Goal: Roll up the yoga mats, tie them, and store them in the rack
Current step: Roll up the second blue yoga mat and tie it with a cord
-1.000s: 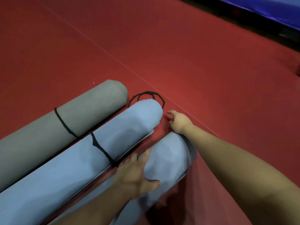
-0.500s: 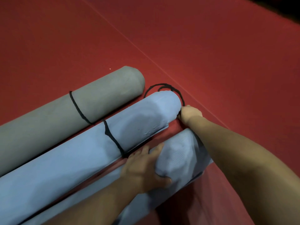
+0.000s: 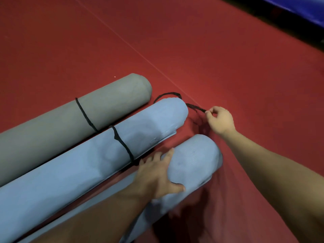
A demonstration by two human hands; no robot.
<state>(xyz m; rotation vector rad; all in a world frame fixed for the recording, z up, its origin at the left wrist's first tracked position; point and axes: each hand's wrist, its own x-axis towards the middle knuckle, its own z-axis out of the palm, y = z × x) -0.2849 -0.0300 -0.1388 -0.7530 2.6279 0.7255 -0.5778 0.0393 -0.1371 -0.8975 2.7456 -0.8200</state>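
Your right hand [image 3: 220, 120] pinches the thin black cord [image 3: 192, 106] between thumb and fingertips, and the cord's slack trails off behind the end of the tied light-blue roll [image 3: 87, 163]. The untied light-blue rolled yoga mat [image 3: 194, 158] lies on the red floor [image 3: 228, 58], just nearer you than that hand, its long axis running from lower left up toward it. Your left hand [image 3: 157, 174], the closer one, lies flat with fingers spread, pressing the roll near that end. To my eye, the cord has to cross that axis. Farthest out lies the tied grey roll [image 3: 105, 106].
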